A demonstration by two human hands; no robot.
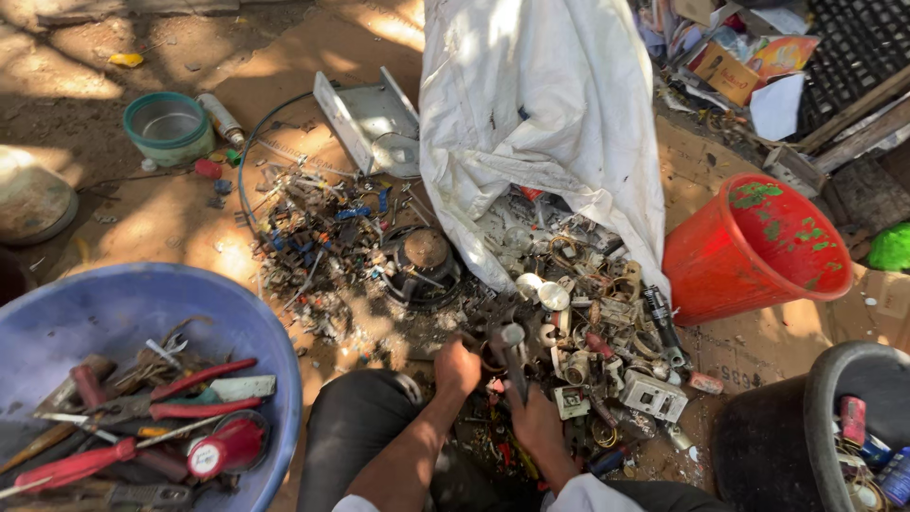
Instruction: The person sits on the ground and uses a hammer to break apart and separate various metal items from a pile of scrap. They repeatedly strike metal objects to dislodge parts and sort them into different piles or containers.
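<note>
Mid-sort: right hand (536,417) gripping metal tool (513,356), left hand (457,368) clenched on scrap pile (578,322). Next, prob. needs steady strike/pry.

Brown cardboard box (722,71) top right among litter; orange printed wrapper (785,54) just beside; flattened cardboard (749,356) under red bucket (754,248).

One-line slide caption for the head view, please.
Seated person's left hand and right hand grip a hammer over scrap electrical parts beside a white sack.
</note>
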